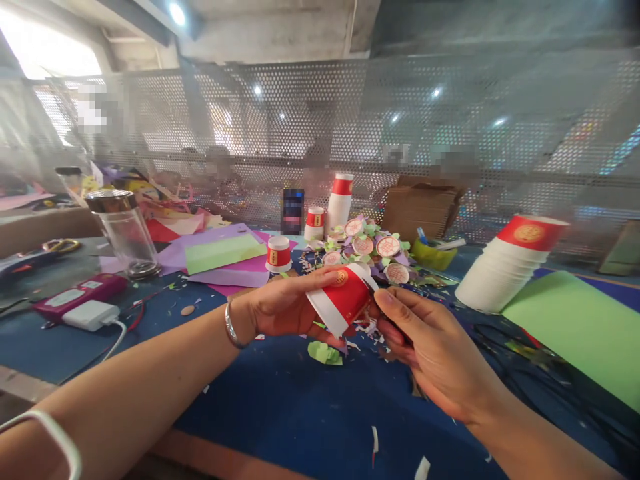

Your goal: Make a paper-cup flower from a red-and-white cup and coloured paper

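Observation:
A red and white paper cup (345,300) lies tilted in my left hand (287,303), whose thumb runs along its side and whose fingers go beneath it. My right hand (425,340) is closed around a pair of dark scissors (371,283), mostly hidden by the fingers. Their blade touches the cup's end facing that hand. Below the cup sits a small green paper piece (325,353) among paper scraps. Just beyond both hands is a heap of round paper pieces (363,246) with red prints and green and purple bits.
A tall stack of paper cups (493,277) leans at the right beside green paper sheets (580,333). Further back stand a phone (293,212), more cups (279,255) and a cardboard box (420,207). At left are a glass jar (123,233), a power strip (85,297) and cables.

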`<state>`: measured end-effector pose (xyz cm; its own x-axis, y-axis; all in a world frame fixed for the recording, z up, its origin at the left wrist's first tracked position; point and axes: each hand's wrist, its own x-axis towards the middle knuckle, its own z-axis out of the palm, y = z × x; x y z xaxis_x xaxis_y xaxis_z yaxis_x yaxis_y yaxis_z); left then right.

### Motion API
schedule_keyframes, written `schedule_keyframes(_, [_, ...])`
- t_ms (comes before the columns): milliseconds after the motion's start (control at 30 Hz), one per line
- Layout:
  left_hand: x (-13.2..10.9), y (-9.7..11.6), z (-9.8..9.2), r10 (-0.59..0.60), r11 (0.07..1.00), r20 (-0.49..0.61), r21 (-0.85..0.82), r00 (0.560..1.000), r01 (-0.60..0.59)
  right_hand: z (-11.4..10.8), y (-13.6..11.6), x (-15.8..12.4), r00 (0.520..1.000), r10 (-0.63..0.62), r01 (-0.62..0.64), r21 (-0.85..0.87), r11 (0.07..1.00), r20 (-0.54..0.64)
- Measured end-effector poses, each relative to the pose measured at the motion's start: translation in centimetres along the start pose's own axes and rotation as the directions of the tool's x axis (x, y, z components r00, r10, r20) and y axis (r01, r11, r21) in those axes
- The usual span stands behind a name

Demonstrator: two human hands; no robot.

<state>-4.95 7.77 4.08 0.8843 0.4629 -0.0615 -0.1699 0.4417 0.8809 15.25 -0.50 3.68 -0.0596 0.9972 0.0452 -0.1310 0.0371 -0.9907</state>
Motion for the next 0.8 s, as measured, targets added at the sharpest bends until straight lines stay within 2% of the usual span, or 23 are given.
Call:
schedule_keyframes(100, [0.1,-0.1,0.4,0.043,0.999,-0.002,0.007,0.999,-0.043,0.1,-0.1,0.0,1.0,-0.011,0.011,0.003,1.0,-0.004])
schedule_keyframes(267, [0.2,-0.1,0.8,0.142,0.988,-0.207,0.092,0.968,-0.125,0.0,0.1,0.1,1.0,-0.006,0.006,-0.011,1.0,-0.018])
schedule_keyframes(333, [0.3,-0.1,0.6,0.168,0.983,-0.246,0.119,0.955,-0.142,0.0,0.4,0.2,1.0,0.007,-0.007,-0.028,1.0,-0.021])
schedule_keyframes(500, [0.1,0.0,0.2,0.2,0.96,-0.205,0.236,0.958,-0.15,0.1,0.9,0.4,0.999,0.023,-0.025,-0.05,0.998,-0.033])
schedule_keyframes(700, [-0.1,0.2,0.8,0.275,0.923,-0.201,0.329,0.94,-0.2,0.4,0.9,0.2,0.997,0.034,-0.037,-0.046,0.998,-0.068])
schedule_keyframes(800, [-0.7,0.5,0.7,0.216,0.931,-0.11,0.323,0.97,-0.17,0.5,0.7,0.0,0.997,0.034,-0.036,-0.029,0.999,-0.063])
